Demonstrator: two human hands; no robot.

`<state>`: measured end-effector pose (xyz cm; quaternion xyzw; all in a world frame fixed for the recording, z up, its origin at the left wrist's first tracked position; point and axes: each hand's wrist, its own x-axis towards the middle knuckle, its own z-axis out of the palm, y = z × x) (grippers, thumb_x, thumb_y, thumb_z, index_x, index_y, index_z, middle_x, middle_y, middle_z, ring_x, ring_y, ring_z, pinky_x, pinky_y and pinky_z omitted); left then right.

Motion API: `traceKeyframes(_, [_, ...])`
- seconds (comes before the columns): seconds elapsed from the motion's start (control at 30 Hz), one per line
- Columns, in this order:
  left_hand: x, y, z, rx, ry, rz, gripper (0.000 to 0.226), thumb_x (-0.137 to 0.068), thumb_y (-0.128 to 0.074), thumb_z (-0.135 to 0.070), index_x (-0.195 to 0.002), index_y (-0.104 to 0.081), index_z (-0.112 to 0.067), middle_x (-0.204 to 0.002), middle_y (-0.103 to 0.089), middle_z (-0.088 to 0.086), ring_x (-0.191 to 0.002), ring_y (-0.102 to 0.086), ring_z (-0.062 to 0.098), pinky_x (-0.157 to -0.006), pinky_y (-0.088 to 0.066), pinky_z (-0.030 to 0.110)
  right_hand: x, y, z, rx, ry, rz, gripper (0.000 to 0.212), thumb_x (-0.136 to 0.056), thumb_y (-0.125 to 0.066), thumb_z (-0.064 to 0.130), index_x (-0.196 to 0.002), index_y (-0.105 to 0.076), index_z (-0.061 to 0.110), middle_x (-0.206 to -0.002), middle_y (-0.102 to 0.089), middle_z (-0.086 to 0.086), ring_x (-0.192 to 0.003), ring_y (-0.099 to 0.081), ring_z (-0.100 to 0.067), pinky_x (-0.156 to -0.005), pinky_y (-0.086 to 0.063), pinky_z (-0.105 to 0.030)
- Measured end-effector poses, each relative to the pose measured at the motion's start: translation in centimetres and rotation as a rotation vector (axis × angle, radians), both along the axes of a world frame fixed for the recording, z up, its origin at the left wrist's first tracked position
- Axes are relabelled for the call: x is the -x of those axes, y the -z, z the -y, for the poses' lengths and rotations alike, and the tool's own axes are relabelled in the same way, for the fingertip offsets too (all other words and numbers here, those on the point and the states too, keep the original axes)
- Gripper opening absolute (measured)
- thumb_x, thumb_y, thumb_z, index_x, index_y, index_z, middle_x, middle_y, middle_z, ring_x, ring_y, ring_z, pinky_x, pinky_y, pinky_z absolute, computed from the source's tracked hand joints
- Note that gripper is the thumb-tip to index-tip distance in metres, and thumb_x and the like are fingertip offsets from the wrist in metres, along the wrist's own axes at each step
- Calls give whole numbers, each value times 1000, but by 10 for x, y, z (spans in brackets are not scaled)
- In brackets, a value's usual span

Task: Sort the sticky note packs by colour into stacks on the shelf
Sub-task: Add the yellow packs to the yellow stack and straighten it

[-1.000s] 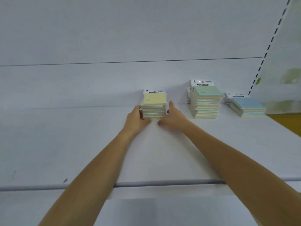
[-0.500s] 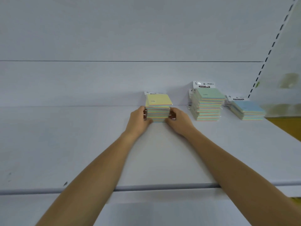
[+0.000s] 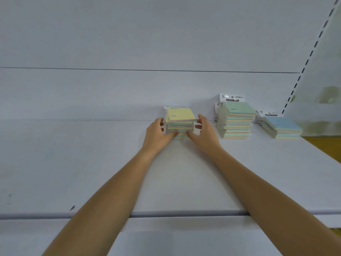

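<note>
White shelf (image 3: 92,163), white back panel (image 3: 129,34); three stacks of sticky note packs at the back: yellow-topped stack (image 3: 180,122) centre, taller green-topped stack (image 3: 237,124) right of it, low blue-topped stack (image 3: 284,128) furthest right; two hands; left hand (image 3: 156,133) curled round yellow-topped stack's left side; right hand (image 3: 204,133) loosely spread just beside its right side, thumb at its front.

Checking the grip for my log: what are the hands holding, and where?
The yellow-topped stack, loosely: left hand fingers on its left side, both thumbs at its lower front; right hand fingers stand just clear of its right side.
</note>
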<state>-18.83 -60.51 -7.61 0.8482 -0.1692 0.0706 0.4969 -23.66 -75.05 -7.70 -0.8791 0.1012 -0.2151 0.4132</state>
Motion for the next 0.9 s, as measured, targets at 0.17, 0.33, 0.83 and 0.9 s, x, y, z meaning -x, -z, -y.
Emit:
traceKeyframes(0.17, [3,-7,3,139,-37,126,49,-86,-63,-21,-130,-49,-7,-124,-63,12,-106,-62,20,-72,-39,0,1,-6,-4,43,-4,175,48,-89,-56,12,-135,-42,5,-133,-51,-11,-119,-51,-23,-104,-40,-33])
traceKeyframes(0.33, [0,-6,3,87,-46,237,36,-91,-54,-15,-127,-56,-10,-115,-68,13,-99,-66,21,-82,-41,8,-2,-7,-5,81,15,217,29,-91,-53,10,-118,-62,4,-123,-60,-10,-110,-57,-24,-97,-42,-26])
traceKeyframes(0.83, [-6,2,2,23,40,225,48,-82,-66,-9,-128,-52,-9,-120,-58,18,-110,-61,26,-77,-36,-2,-1,-6,0,-149,-14,125,38,-90,-52,9,-128,-54,14,-130,-57,-5,-114,-58,-18,-87,-38,-14])
traceKeyframes(0.9, [-6,2,0,28,57,158,61,-79,-69,-12,-135,-43,-13,-127,-52,15,-114,-57,25,-79,-41,0,0,-3,-1,-110,-33,113,44,-88,-55,8,-131,-50,15,-133,-54,-6,-117,-56,-20,-87,-40,-18])
